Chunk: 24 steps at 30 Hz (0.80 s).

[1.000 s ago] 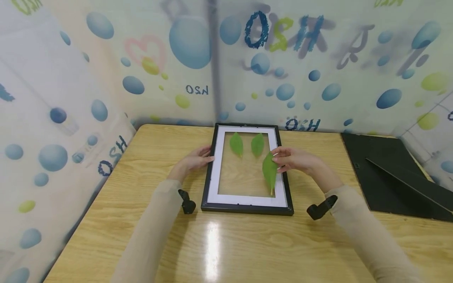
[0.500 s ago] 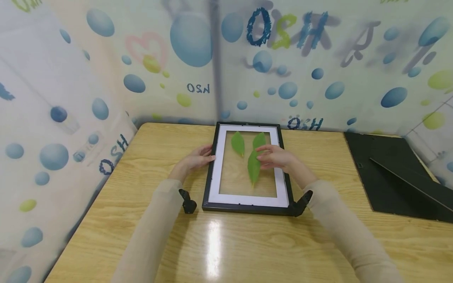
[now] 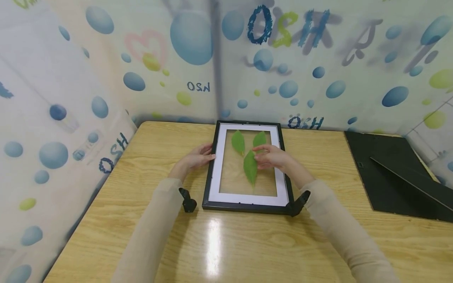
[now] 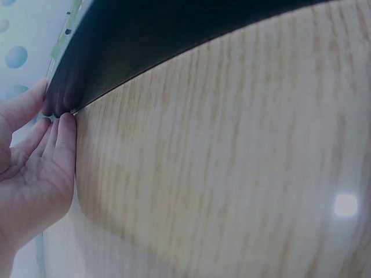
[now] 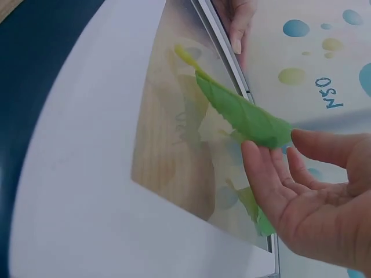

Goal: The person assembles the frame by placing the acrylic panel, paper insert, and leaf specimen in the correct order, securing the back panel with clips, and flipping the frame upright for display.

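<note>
A black picture frame [image 3: 246, 209] lies face down on the wooden table, with a white mat [image 3: 214, 179] around its glass pane. Two green leaves lie side by side near the pane's top: a left leaf [image 3: 238, 141] and a right leaf [image 3: 259, 138], which the right hand partly covers. My right hand [image 3: 272, 157] pinches a third leaf [image 5: 246, 119] by its broad end, thumb against fingertips, over the middle of the pane. Its stem points toward me. At the frame's left side, my left hand [image 3: 196, 158] rests its fairly straight fingers and thumb against the outer edge.
To the right lies a black backing board [image 3: 378, 177] with its stand flap [image 3: 414, 181] sticking up. A patterned curtain [image 3: 170, 98] hangs right behind the table. A black wrist camera [image 3: 297, 204] overlaps the frame's lower right corner.
My right hand has carried the pinched leaf leftward, from the pane's right edge to below and between the two lying leaves. The left hand has stayed at the frame's edge.
</note>
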Each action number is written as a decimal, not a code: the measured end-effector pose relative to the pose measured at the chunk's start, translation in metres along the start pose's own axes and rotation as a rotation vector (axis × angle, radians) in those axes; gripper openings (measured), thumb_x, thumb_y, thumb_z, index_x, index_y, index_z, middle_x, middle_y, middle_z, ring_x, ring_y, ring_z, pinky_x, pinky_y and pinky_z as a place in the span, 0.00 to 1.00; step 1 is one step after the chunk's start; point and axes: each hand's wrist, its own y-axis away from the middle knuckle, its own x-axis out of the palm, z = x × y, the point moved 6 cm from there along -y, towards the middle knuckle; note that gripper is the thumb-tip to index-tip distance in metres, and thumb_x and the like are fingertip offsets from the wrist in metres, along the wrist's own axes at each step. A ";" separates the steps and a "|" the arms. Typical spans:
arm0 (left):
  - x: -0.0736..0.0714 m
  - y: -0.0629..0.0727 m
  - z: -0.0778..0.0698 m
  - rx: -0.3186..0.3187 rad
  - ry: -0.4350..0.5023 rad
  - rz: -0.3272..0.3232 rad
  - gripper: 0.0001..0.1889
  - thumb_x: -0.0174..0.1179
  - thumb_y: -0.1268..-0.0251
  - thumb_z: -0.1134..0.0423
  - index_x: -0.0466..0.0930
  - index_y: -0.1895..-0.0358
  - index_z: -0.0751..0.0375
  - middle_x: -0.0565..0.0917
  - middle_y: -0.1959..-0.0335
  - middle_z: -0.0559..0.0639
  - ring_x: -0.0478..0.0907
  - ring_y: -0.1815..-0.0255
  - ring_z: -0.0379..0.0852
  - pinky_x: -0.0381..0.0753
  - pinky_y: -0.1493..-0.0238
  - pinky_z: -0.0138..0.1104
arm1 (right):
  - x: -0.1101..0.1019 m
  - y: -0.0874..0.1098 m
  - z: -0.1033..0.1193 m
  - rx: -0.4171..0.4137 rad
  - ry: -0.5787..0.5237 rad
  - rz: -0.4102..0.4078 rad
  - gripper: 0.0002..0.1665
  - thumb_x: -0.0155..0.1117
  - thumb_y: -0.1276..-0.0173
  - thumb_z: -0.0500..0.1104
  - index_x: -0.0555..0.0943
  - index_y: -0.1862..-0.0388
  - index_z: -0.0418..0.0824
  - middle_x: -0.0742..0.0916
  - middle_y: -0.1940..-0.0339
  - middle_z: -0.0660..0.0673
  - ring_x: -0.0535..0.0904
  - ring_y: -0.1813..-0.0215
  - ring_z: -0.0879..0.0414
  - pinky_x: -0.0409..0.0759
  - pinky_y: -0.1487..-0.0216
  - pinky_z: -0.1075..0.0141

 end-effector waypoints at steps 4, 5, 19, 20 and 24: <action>0.000 0.000 0.000 0.005 0.006 0.006 0.37 0.51 0.34 0.69 0.40 0.28 0.61 0.44 0.25 0.55 0.42 0.25 0.48 0.50 0.26 0.40 | -0.002 0.005 0.001 -0.004 0.006 0.013 0.31 0.49 0.32 0.35 0.55 0.31 0.34 0.76 0.47 0.37 0.80 0.55 0.56 0.72 0.38 0.53; -0.001 0.000 0.000 0.004 0.004 0.007 0.37 0.51 0.34 0.69 0.40 0.28 0.61 0.44 0.25 0.55 0.42 0.25 0.48 0.50 0.26 0.40 | -0.002 0.006 0.001 -0.003 -0.004 0.017 0.31 0.49 0.31 0.35 0.55 0.31 0.34 0.75 0.45 0.36 0.79 0.52 0.53 0.71 0.37 0.53; -0.001 0.001 0.000 -0.004 -0.009 0.001 0.37 0.52 0.34 0.68 0.41 0.28 0.60 0.44 0.25 0.55 0.42 0.25 0.47 0.49 0.26 0.40 | 0.001 0.015 0.005 -0.020 -0.130 0.090 0.30 0.40 0.28 0.35 0.48 0.30 0.31 0.55 0.29 0.30 0.54 0.29 0.37 0.54 0.28 0.51; -0.001 0.001 0.000 -0.004 -0.012 0.002 0.37 0.52 0.34 0.68 0.41 0.28 0.60 0.44 0.25 0.55 0.42 0.25 0.47 0.50 0.26 0.40 | 0.001 0.015 0.005 -0.022 -0.134 0.091 0.30 0.40 0.28 0.35 0.48 0.30 0.30 0.56 0.29 0.30 0.54 0.29 0.37 0.54 0.28 0.51; 0.000 0.000 0.000 -0.003 -0.014 0.001 0.37 0.51 0.34 0.67 0.41 0.28 0.60 0.44 0.25 0.55 0.42 0.25 0.48 0.49 0.26 0.40 | 0.000 0.015 0.004 -0.036 -0.137 0.105 0.29 0.39 0.27 0.36 0.49 0.30 0.30 0.56 0.28 0.31 0.54 0.29 0.37 0.53 0.27 0.51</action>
